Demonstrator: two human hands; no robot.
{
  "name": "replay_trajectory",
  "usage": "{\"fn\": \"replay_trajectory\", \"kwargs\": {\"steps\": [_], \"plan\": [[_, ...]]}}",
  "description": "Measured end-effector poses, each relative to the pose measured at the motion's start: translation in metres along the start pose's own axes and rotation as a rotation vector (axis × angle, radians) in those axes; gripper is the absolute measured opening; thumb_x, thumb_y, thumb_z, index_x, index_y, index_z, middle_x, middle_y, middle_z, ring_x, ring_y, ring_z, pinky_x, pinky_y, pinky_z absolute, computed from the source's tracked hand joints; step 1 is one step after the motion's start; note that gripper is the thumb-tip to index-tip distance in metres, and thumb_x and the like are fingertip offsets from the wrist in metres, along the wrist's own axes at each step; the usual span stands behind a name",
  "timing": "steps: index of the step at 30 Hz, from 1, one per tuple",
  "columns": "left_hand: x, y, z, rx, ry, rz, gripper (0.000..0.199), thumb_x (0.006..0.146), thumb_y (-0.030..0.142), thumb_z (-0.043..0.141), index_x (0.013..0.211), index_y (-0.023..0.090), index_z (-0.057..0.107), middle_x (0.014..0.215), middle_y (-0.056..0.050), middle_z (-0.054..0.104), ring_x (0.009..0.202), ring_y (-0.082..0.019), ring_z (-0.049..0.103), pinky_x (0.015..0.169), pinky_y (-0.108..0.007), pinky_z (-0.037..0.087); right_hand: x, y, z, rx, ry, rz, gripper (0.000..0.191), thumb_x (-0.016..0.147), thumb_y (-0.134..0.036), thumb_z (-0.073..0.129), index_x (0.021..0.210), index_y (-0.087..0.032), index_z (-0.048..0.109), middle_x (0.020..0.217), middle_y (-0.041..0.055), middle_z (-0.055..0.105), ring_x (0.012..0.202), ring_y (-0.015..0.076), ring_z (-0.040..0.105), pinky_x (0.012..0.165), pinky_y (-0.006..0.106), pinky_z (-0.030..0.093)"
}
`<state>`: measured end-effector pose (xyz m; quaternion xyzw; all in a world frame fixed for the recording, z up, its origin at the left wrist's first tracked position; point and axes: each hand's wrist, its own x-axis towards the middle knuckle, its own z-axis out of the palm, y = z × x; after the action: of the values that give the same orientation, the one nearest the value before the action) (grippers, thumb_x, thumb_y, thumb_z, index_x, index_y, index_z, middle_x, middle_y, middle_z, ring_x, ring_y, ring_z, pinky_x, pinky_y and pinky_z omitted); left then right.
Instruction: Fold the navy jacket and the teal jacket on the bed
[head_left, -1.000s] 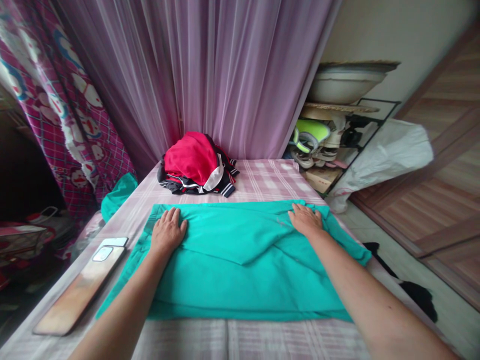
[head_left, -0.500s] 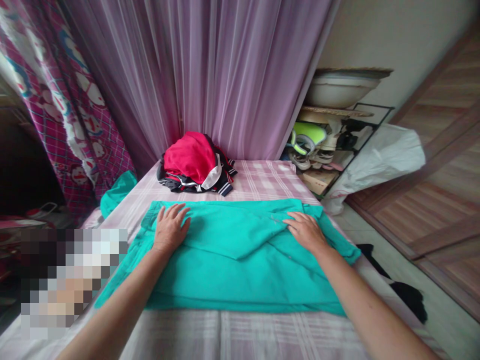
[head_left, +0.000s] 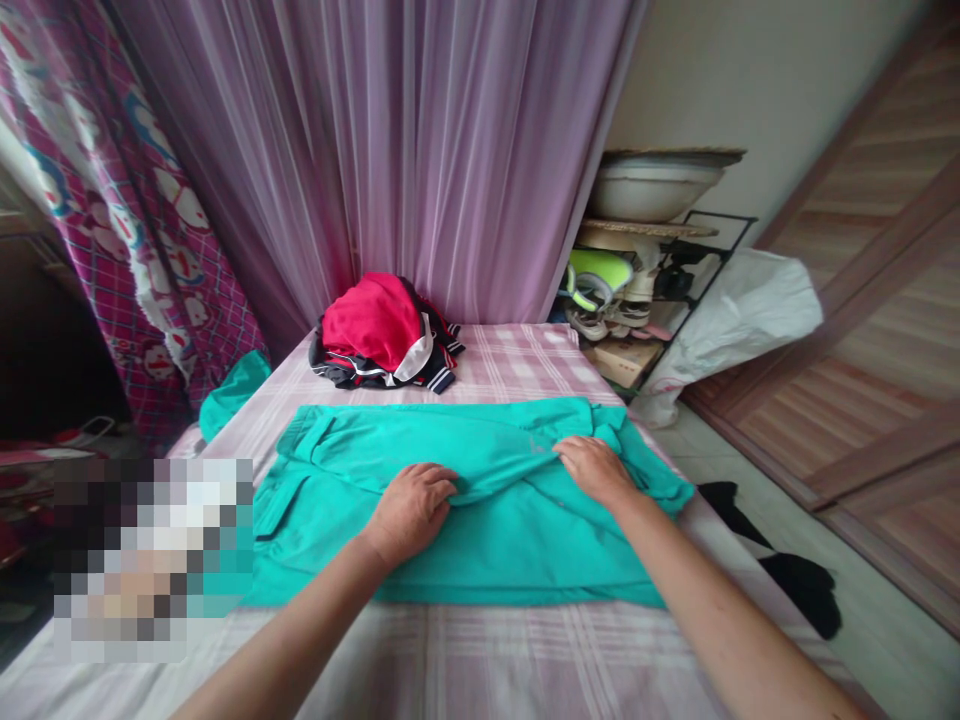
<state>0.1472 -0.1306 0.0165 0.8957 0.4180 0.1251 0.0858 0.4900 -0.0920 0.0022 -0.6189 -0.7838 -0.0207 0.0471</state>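
A teal garment [head_left: 495, 550] lies spread across the checked cloth in front of me, with folds in its upper layer. My left hand [head_left: 415, 508] is at the middle of the garment, its fingers curled on the edge of a fold. Toward the right end, my right hand [head_left: 592, 465] pinches the same upper layer between its fingers. The fingertips of both hands are partly hidden by the fabric and knuckles.
A heap of red and dark clothes [head_left: 382, 330] sits at the far end of the checked cloth [head_left: 517, 355]. Another teal piece [head_left: 236, 390] lies at the left edge. Back right stands a rack [head_left: 694, 300] with shoes and a basin [head_left: 656, 188], beside a white bag [head_left: 742, 320].
My left hand has moved right and nearer, from the garment's left end to its middle, and its fingers have closed on a fold. My right hand has closed on the fabric. The view has shifted slightly.
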Motion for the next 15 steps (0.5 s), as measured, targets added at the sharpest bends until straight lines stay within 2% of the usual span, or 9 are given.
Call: {"fn": "replay_trajectory", "kwargs": {"steps": [3, 6, 9, 12, 15], "plan": [[-0.005, -0.002, 0.001, -0.027, -0.043, -0.013, 0.021, 0.091, 0.025, 0.056, 0.108, 0.024, 0.068, 0.138, -0.006, 0.063, 0.132, -0.027, 0.053, 0.114, -0.051, 0.037, 0.0, -0.001, -0.002, 0.026, -0.047, 0.016, 0.043, 0.087, -0.009, 0.044, 0.116, -0.02, 0.072, 0.124, 0.0062, 0.071, 0.115, 0.0207, 0.062, 0.1, 0.033, 0.043], [-0.007, -0.008, 0.0, -0.085, -0.103, 0.012, 0.041, 0.089, 0.046, 0.061, 0.125, 0.026, 0.062, 0.144, -0.008, 0.058, 0.138, -0.028, 0.048, 0.116, -0.053, 0.035, 0.007, -0.001, -0.014, 0.029, -0.061, 0.106, 0.046, 0.086, -0.01, 0.043, 0.12, -0.022, 0.071, 0.126, 0.004, 0.07, 0.114, 0.0207, 0.063, 0.098, 0.033, 0.044], [-0.001, -0.025, -0.009, -0.102, -0.102, 0.003, 0.054, 0.093, 0.058, 0.049, 0.137, 0.028, 0.055, 0.146, -0.008, 0.057, 0.138, -0.027, 0.048, 0.116, -0.052, 0.034, 0.023, -0.006, -0.027, 0.032, 0.024, 0.156, 0.045, 0.091, -0.016, 0.04, 0.125, -0.02, 0.069, 0.129, 0.006, 0.068, 0.115, 0.021, 0.063, 0.099, 0.032, 0.044], [0.012, -0.052, -0.021, 0.054, -0.058, -0.16, 0.054, 0.098, 0.057, 0.036, 0.141, 0.028, 0.054, 0.149, -0.008, 0.053, 0.143, -0.029, 0.041, 0.119, -0.058, 0.026, 0.048, -0.02, -0.033, 0.046, 0.121, 0.081, 0.045, 0.096, -0.025, 0.037, 0.131, -0.016, 0.064, 0.137, 0.0097, 0.064, 0.124, 0.0224, 0.058, 0.107, 0.034, 0.04], [0.02, -0.079, -0.027, 0.266, -0.058, -0.373, 0.059, 0.098, 0.059, 0.036, 0.146, 0.028, 0.049, 0.157, -0.009, 0.041, 0.149, -0.034, 0.029, 0.119, -0.065, 0.014, 0.07, -0.033, -0.022, 0.042, 0.126, -0.003, 0.05, 0.099, -0.037, 0.035, 0.141, -0.018, 0.056, 0.149, 0.0106, 0.053, 0.137, 0.0247, 0.046, 0.115, 0.042, 0.031]]}}
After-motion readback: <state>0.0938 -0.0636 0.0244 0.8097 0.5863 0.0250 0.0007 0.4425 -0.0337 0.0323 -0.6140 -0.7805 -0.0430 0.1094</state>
